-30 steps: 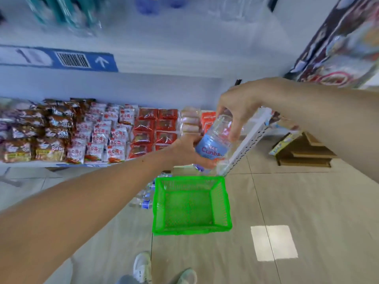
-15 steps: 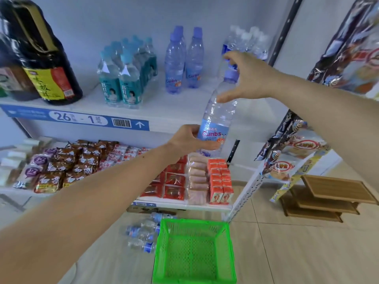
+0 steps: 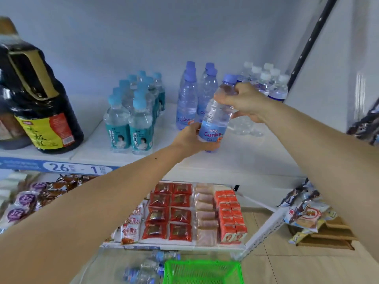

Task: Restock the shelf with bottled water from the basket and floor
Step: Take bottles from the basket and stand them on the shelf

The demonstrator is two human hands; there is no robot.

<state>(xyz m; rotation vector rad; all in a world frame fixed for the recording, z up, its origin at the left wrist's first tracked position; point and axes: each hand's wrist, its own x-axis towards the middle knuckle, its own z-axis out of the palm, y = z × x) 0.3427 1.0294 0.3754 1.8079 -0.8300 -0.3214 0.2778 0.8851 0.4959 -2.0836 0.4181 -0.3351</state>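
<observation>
Both hands grip one clear plastic water bottle with a blue cap and blue label [image 3: 215, 119]: left hand [image 3: 192, 138] wraps the base, right hand [image 3: 244, 101] pinches the neck. It's upright, low over the white shelf [image 3: 246, 156], at 4 o'clock from the matching blue-capped bottles [image 3: 188, 99]. Placing step, I'd say; next it needs lowering and letting go. Both arms reach forward. More bottles on the floor [image 3: 147, 269] at 9 o'clock of the green mesh basket [image 3: 203, 271].
</observation>
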